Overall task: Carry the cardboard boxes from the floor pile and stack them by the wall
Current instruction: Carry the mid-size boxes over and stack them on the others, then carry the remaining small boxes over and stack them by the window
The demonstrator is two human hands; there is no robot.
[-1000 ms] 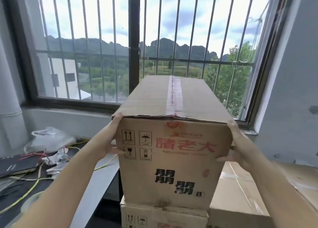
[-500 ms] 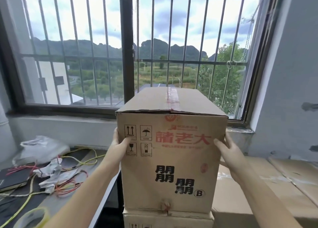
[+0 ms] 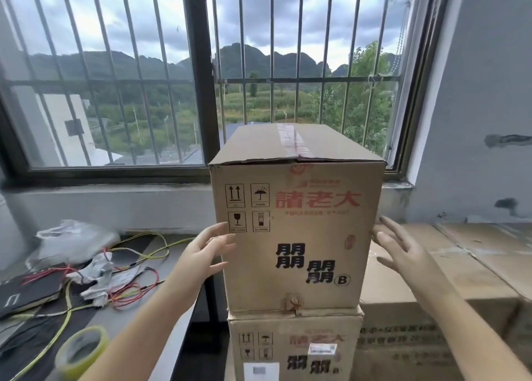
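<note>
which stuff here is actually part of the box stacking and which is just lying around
Part of the job:
- top box, set on the lower box
- lower boxes at right
- left hand and right hand, both open beside the top box

Just lying about:
- tape roll
- coloured wires
- plastic bag
- crumpled paper

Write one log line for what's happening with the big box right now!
stage: release | top box: resting on lower box | left hand: open, fingertips at box edge | right hand: open, beside box
</note>
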